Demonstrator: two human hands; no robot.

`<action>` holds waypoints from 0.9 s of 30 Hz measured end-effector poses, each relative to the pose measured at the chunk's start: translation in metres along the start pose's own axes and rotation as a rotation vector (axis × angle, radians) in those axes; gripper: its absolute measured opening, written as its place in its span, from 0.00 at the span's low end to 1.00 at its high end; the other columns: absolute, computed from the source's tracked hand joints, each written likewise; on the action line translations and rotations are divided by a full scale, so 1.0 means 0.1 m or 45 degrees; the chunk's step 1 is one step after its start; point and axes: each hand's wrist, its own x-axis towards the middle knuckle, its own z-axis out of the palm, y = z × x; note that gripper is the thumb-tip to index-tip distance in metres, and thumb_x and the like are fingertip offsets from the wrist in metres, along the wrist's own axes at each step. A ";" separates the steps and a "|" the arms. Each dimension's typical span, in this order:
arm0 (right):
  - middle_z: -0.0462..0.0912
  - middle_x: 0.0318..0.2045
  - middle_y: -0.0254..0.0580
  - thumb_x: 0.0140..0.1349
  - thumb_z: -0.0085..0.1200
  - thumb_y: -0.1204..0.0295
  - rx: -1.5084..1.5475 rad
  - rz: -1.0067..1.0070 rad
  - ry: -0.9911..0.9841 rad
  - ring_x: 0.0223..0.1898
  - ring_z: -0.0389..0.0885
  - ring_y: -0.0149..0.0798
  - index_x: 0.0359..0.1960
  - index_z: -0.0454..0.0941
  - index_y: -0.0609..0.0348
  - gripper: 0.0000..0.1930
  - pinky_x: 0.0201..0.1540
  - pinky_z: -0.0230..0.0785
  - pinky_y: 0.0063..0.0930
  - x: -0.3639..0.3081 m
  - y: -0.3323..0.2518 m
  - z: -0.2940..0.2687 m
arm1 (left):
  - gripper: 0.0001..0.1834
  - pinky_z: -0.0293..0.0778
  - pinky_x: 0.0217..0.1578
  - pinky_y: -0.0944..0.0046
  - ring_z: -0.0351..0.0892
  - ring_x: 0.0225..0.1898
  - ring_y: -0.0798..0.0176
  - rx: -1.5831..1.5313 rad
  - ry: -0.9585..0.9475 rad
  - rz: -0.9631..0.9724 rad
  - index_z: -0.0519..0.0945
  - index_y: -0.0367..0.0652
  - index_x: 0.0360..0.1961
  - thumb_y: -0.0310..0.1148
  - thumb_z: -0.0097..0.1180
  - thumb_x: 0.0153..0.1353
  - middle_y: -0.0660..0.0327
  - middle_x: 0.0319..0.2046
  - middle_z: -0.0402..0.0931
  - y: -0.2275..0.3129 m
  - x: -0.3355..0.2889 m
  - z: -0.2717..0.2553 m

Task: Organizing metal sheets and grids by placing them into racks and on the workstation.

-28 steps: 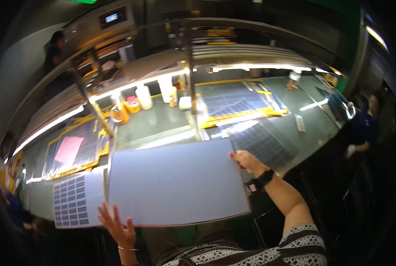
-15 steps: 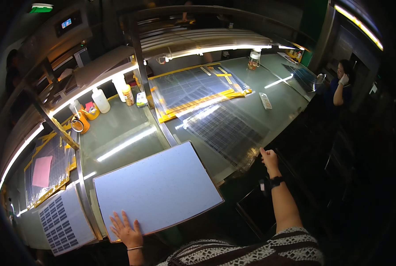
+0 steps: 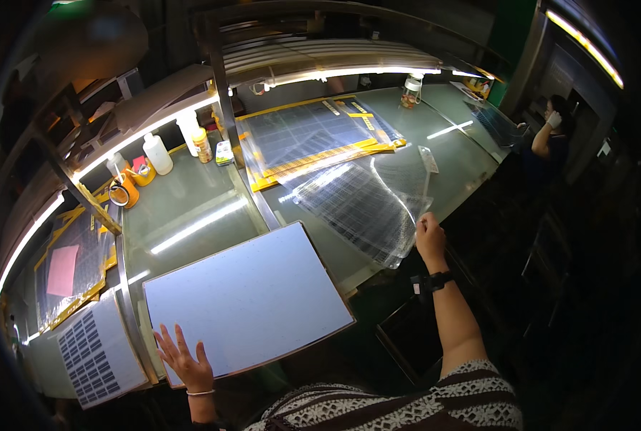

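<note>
My right hand (image 3: pixel 429 241) pinches the near right edge of a clear plastic film sheet (image 3: pixel 367 208) printed with a fine grid. That edge is raised and curls up, while the far left part rests on the glass-like bench. My left hand (image 3: pixel 184 359), fingers spread, is over the near left corner of a large white panel (image 3: pixel 252 302) with thin brown edges; whether it touches cannot be told. Behind the film lies a stack of taped clear sheets (image 3: pixel 306 136) with yellow tape borders. A small white packet (image 3: pixel 429 159) sits by the film's far right edge.
White bottles (image 3: pixel 158 154), an orange-capped bottle (image 3: pixel 201 146) and orange tape cups (image 3: pixel 124 192) stand at the back left. A sheet of dark printed blocks (image 3: pixel 89 355) and a pink paper (image 3: pixel 62 271) lie left. A metal post (image 3: pixel 225 93) rises midway. A person (image 3: pixel 548 144) sits far right.
My right hand has lifted the edge of the clear film and moved slightly up and left. My left hand has shifted a little left on the panel's corner. The view has turned slightly.
</note>
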 end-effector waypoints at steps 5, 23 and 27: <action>0.78 0.21 0.45 0.57 0.45 0.70 0.134 0.215 -0.081 0.27 0.79 0.45 0.30 0.69 0.58 0.05 0.27 0.69 0.37 0.04 0.00 0.01 | 0.31 0.47 0.61 0.41 0.48 0.65 0.42 -0.318 -0.006 0.437 0.65 0.44 0.58 0.28 0.57 0.49 0.49 0.62 0.55 0.58 0.46 -0.08; 0.78 0.29 0.43 0.62 0.42 0.81 1.504 0.725 -0.920 0.17 0.67 0.20 0.53 0.63 0.54 0.17 0.18 0.59 0.11 -0.66 0.10 -0.70 | 0.45 0.66 0.53 0.47 0.63 0.57 0.42 -2.409 -1.015 -0.901 0.52 0.34 0.63 0.63 0.39 0.58 0.44 0.60 0.56 0.42 0.99 0.40; 0.80 0.29 0.43 0.59 0.44 0.79 1.177 0.619 -1.226 0.25 0.73 0.24 0.54 0.63 0.60 0.19 0.29 0.63 0.14 -0.88 -0.39 -0.67 | 0.53 0.64 0.53 0.42 0.60 0.58 0.38 -2.553 -1.082 -0.861 0.50 0.35 0.63 0.71 0.38 0.51 0.40 0.60 0.55 -0.08 0.99 0.07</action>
